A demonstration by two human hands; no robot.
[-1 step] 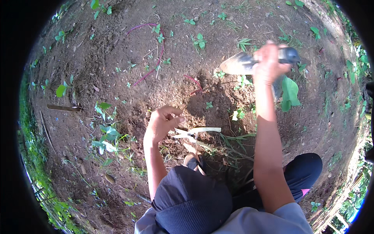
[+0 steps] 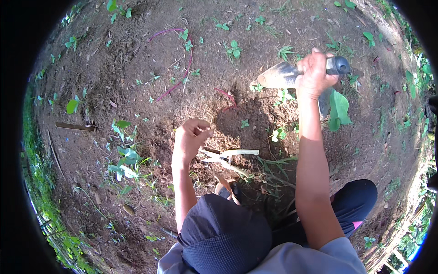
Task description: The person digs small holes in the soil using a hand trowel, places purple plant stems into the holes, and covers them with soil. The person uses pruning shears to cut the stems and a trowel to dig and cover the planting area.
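My right hand (image 2: 315,75) is wrapped round a trowel (image 2: 279,76) and holds it above the soil at the upper right. The pointed metal blade, partly dirty, faces left; the dark end of the handle sticks out to the right. Over the soil near the middle is my left hand (image 2: 191,137), fingers curled and the thumb near the index finger. Anything held in them is too small to make out. Just below it lie pruning shears (image 2: 232,152) with pale handles spread apart. A reddish stem (image 2: 226,97) comes out of the loose soil beyond my left hand.
A long red vine (image 2: 190,59) curves over the ground farther off. Seedlings (image 2: 234,49) dot the soil. A leafy weed (image 2: 129,157) grows left of my left hand, a flat stick (image 2: 75,126) lies farther left, and cut grass (image 2: 276,166) is right of the shears.
My left hand has shifted slightly away from me, and its thumb and index finger look closer together. The trowel has barely moved and is less blurred.
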